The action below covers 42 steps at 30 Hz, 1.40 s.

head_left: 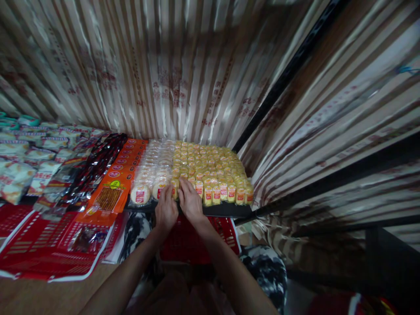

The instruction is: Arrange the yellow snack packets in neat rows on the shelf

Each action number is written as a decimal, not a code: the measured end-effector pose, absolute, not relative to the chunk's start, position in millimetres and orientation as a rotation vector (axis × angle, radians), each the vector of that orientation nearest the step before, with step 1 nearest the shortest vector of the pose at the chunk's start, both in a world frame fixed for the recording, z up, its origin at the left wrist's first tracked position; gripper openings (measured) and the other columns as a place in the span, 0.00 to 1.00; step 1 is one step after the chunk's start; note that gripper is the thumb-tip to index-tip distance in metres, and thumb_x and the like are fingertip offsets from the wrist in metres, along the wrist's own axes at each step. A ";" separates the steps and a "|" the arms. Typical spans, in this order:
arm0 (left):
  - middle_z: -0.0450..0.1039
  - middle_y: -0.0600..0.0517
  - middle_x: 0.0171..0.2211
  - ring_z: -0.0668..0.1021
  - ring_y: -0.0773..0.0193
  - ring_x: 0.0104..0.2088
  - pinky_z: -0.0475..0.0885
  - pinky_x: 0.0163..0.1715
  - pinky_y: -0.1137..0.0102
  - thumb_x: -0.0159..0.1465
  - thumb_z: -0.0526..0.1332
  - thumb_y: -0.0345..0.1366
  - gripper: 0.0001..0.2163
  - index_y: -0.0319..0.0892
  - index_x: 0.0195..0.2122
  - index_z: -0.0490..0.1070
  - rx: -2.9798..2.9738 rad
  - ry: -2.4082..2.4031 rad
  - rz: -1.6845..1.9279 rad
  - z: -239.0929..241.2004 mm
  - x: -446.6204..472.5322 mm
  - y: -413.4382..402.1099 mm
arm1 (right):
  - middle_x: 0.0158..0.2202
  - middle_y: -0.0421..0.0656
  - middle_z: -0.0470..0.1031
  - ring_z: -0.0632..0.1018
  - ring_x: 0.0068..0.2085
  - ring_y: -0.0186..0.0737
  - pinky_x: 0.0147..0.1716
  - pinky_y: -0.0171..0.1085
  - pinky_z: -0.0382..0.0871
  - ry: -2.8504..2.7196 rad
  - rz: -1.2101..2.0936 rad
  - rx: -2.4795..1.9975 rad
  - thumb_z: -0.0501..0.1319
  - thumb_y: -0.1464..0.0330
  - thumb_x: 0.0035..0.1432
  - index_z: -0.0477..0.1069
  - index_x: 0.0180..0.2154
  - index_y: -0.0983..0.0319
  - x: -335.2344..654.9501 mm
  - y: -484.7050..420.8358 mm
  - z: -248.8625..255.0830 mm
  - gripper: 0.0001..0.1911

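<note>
Rows of small yellow wrapped snack packs point(210, 164) fill the right end of the dark shelf point(229, 210). Beside them on the left lie round white snacks in clear wrappers point(141, 194). My left hand point(166, 212) reaches to the front row where the white and yellow packs meet, its fingers stretched forward. Close to it, my right hand point(190, 202) rests its outstretched fingers on the front yellow packs. A single yellow pack point(175, 188) shows between the two hands. The fingertips partly cover the packs under them.
Left of the snacks are orange snack bags point(114, 183), dark shiny packets point(95, 164) and white bags point(42, 177). Red baskets point(55, 245) point(200, 240) stand below the shelf. A black metal post point(282, 83) slants at the right, before striped plastic sheeting point(183, 65).
</note>
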<state>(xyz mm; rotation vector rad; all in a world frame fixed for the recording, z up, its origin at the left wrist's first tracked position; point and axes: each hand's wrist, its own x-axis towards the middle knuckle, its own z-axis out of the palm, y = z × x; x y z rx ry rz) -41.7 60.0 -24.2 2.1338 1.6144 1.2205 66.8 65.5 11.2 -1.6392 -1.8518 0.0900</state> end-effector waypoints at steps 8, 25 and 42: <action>0.62 0.41 0.57 0.64 0.59 0.59 0.64 0.57 0.57 0.60 0.45 0.24 0.25 0.36 0.60 0.53 2.219 1.439 1.253 -53.6 -45.8 47.1 | 0.57 0.47 0.64 0.74 0.48 0.45 0.41 0.39 0.71 -1.894 0.083 -1.778 0.55 0.66 0.60 0.57 0.59 0.57 59.9 83.7 18.5 0.25; 0.61 0.39 0.57 0.62 0.56 0.60 0.65 0.56 0.57 0.59 0.45 0.21 0.24 0.35 0.55 0.62 2.375 1.455 1.208 -60.5 -45.7 55.2 | 0.55 0.46 0.66 0.68 0.55 0.41 0.53 0.41 0.66 -1.749 0.045 -1.692 0.50 0.71 0.61 0.64 0.54 0.58 83.5 70.8 4.7 0.20; 0.62 0.39 0.55 0.64 0.54 0.58 0.66 0.55 0.57 0.57 0.47 0.20 0.24 0.35 0.54 0.64 2.398 1.425 1.255 -57.0 -42.1 58.0 | 0.56 0.48 0.65 0.66 0.55 0.43 0.52 0.41 0.64 -1.728 -0.149 -1.764 0.50 0.70 0.63 0.67 0.54 0.59 97.4 54.5 -11.6 0.19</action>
